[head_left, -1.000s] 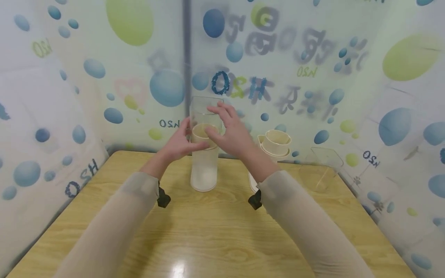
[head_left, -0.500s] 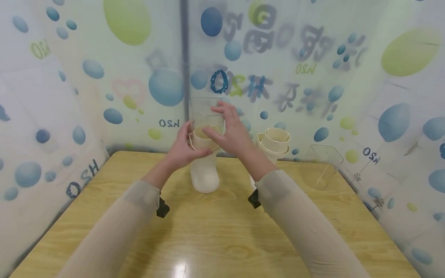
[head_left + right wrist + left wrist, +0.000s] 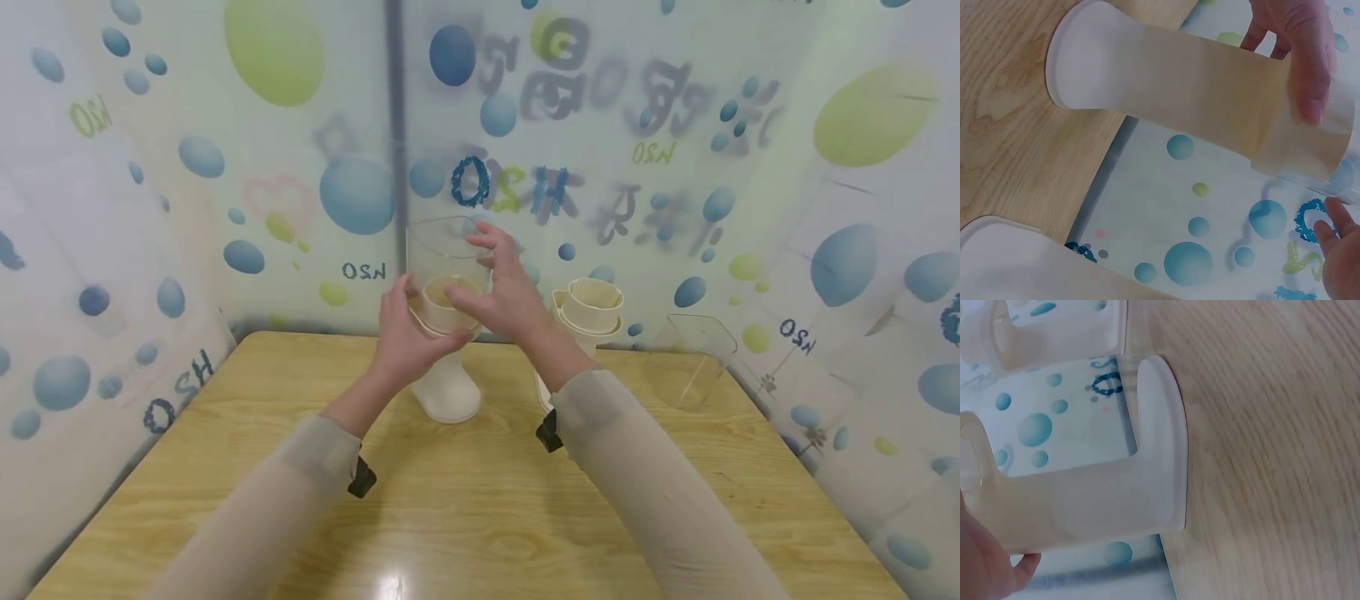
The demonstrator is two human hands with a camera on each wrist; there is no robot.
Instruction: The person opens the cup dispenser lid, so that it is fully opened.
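A cream-coloured plastic stand (image 3: 450,396) has its flared foot on the table, a narrow column and a round collar at the top. Over the collar sits a clear plastic container (image 3: 442,242). My left hand (image 3: 412,342) grips the collar and the container's lower edge from the left, its thumb across the front. My right hand (image 3: 510,296) holds the container's right side, thumb in front and fingers near the upper rim. In the right wrist view, the left thumb presses on the clear wall (image 3: 1335,137), while my right fingertips (image 3: 1335,212) lie at its edge.
A second stand (image 3: 596,304) of the same kind, with its collar uncovered, stands right of my right forearm. Farther right is another clear container (image 3: 693,358). The wooden table (image 3: 465,517) ends at a wall sheet (image 3: 300,125) printed with blue and green drops.
My left hand has shifted right and a little lower. The stand with its container has turned and moved slightly right, so its foot points toward the right. My right hand has moved little.
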